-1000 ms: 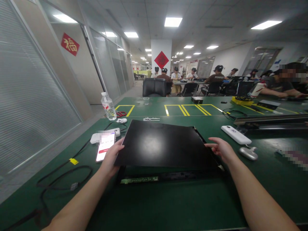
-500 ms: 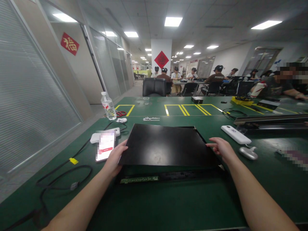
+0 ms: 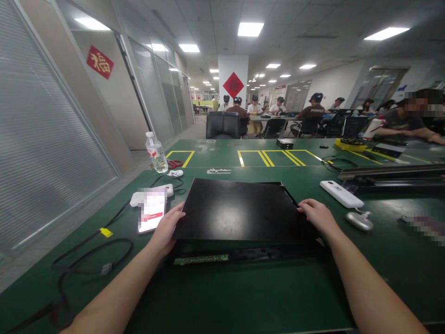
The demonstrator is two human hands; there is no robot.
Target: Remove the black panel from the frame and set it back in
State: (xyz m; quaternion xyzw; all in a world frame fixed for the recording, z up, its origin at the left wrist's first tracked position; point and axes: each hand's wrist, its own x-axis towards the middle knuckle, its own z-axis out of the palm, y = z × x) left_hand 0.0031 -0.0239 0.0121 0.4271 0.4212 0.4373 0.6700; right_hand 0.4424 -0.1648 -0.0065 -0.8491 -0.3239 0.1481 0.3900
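Note:
A flat black display panel [image 3: 239, 208] lies tilted over a thin black frame [image 3: 288, 194], its near edge raised off the table. Along the near side of the frame runs a strip of green circuit board [image 3: 201, 260]. My left hand [image 3: 168, 227] grips the panel's left edge, thumb on top and the other fingers hidden beneath. On the opposite side, my right hand [image 3: 317, 217] is closed at the right edge, where panel and frame lie close together. Its fingertips are partly hidden.
Left of the panel are a lit phone [image 3: 152, 209], a white power bank [image 3: 168, 189], a black cable [image 3: 93, 243] and a water bottle [image 3: 156, 153]. A white device [image 3: 341, 194] and a silver mouse-like object [image 3: 359, 221] lie right. Red-handled scissors [image 3: 174, 163] lie farther back. Someone sits far right [image 3: 399, 123].
My right hand's fingers, stretched toward the edge before, have curled and closed on it. My left hand keeps its grip, and the panel has barely moved.

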